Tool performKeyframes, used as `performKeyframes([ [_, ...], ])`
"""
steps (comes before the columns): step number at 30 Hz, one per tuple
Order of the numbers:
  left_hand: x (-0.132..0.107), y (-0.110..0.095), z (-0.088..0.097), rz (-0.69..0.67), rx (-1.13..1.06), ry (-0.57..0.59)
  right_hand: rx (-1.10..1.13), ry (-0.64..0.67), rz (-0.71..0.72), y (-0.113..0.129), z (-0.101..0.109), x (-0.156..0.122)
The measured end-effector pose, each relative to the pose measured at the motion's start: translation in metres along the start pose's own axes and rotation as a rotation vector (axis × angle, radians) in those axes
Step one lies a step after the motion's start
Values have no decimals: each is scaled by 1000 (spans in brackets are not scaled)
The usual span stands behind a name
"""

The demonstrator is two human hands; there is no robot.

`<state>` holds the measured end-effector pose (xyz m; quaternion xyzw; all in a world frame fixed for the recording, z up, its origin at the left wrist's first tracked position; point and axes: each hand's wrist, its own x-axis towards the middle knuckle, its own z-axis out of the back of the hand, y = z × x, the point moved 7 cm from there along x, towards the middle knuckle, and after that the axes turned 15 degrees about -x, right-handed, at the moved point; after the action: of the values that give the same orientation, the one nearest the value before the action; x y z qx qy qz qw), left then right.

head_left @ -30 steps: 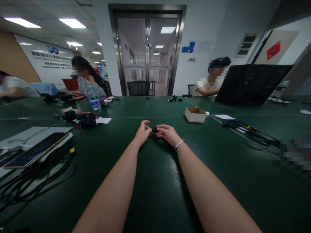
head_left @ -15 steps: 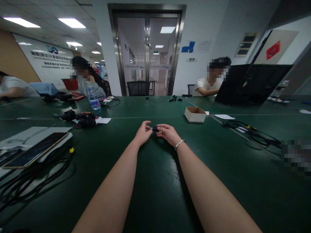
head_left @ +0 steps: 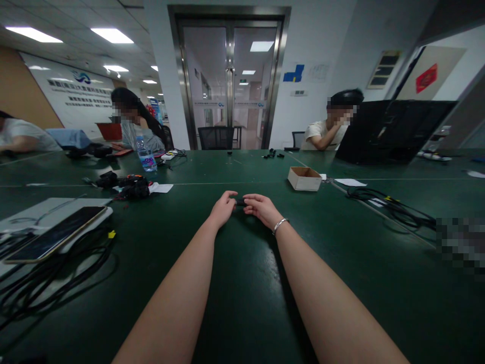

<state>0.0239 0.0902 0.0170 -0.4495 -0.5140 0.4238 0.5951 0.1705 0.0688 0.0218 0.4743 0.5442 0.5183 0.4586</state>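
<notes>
A small black stick-like piece (head_left: 240, 202) lies level between my two hands, low over the green table (head_left: 242, 283). My right hand (head_left: 259, 206) pinches its right end between thumb and fingertips. At the other end, my left hand (head_left: 223, 207) closes thumb and fingers on the tip, which they now mostly cover. The piece is too small and too far covered to tell its exact kind. A silver bracelet (head_left: 279, 225) circles my right wrist.
An open cardboard box (head_left: 305, 179) stands to the right, beyond my hands. Black cables (head_left: 397, 207) lie farther right. On the left are a phone (head_left: 56, 235), tangled dark gear (head_left: 131, 186) and a water bottle (head_left: 146, 154). Other people sit beyond, one behind a large monitor (head_left: 394, 131).
My left fingers have shifted slightly over the piece's left end, hiding the silver part that showed before. My right hand keeps its hold. The person at right has raised a hand to the face.
</notes>
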Motion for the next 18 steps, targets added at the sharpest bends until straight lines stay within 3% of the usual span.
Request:
performKeyframes([
  [6, -3, -1, -3, 33, -49, 32, -5, -2, -5, 1, 0, -1],
  [11, -2, -4, 0, -16, -5, -8, -2, -14, -13, 3, -1, -3],
  [15, 0, 1, -1, 34, -15, 16, -3, -13, -17, 3, -1, -3],
  [18, 0, -2, -1, -18, 5, 16, -3, -9, -11, 2, -1, -3],
])
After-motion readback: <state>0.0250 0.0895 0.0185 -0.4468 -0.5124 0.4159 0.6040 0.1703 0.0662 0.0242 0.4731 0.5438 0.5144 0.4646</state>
